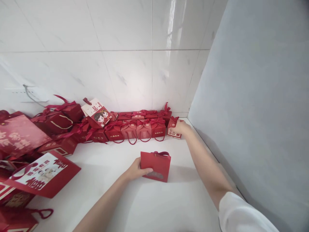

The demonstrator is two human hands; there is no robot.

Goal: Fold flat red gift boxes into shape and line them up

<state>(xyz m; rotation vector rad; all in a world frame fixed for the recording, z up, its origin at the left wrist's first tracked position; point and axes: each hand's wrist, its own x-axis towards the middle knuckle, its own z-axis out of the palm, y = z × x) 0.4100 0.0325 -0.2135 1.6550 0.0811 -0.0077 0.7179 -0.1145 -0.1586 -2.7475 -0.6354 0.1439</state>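
Note:
My left hand grips a red gift box by its left side, thumb across the front. This box has a ribbon on top and a clear window low on its face, and it stands on or just over the white table. At the far right end of a row, my right hand is closed on a small red and cream gift box with a ribbon. Part of that box is hidden behind the fingers. Just left of it stand small red boxes with ribbons and cord handles, in two rows.
A heap of red gift boxes fills the left side, with a pink-red bag and a large photo-fronted box. A tiled wall stands behind the white table. A grey wall bounds the right.

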